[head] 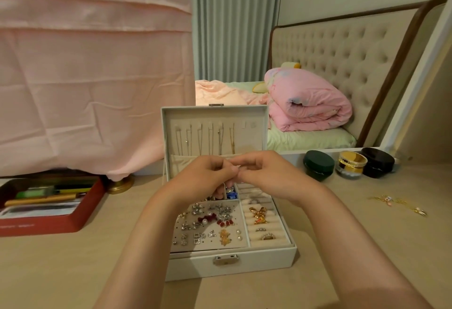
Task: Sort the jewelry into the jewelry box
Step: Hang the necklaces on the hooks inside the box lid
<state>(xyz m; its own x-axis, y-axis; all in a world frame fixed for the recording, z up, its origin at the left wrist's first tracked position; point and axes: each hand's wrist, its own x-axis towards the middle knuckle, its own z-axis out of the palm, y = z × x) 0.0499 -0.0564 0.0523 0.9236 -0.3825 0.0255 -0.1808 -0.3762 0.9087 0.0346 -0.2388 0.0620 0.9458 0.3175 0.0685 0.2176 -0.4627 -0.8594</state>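
Your left hand (205, 174) and right hand (266, 174) pinched one tiny piece (236, 169) together above the open white hinged jewelry box (195, 267). Loose gold chain jewelry (401, 205) lay well right, with beige tabletop (342, 235) between.

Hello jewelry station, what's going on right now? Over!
Left hand and right hand pinch a tiny piece together, too small to identify. Jewelry box open beneath them. Gold chain loose right of box. Nothing in the way.

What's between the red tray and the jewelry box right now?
Head view: only bare table between tray and box; a brass base stands just behind that gap.
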